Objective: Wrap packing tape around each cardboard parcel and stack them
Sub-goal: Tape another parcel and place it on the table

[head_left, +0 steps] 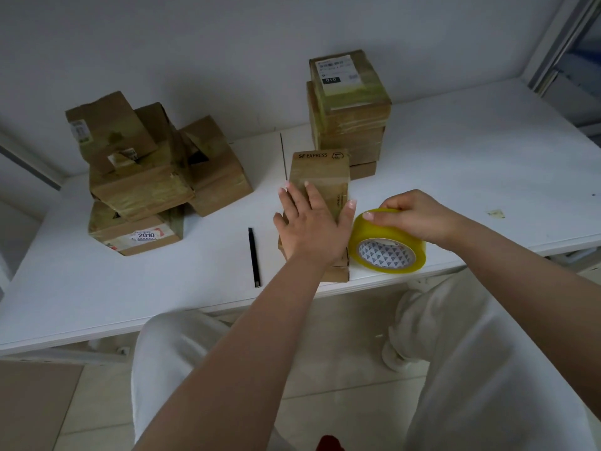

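On the white table [455, 177], the left hand [312, 222] lies flat on the SF Express box [320, 172]. The right hand [413, 216] grips the tape roll [387, 242]. A black pen [253, 257] lies just left, box piles [156, 177] behind.

On the bench [455, 164], the SF Express parcel [320, 177] lay near the front edge at centre, with the left hand [309, 222] flat on its top and the tape roll [387, 242] just beside it to the right, under the right hand [416, 216]. A pen [253, 257] lay to the left of the parcel, apart from it. Behind the parcel to the right stood the stack of parcels [349, 109]; a loose heap of parcels [153, 177] sat at the far left.
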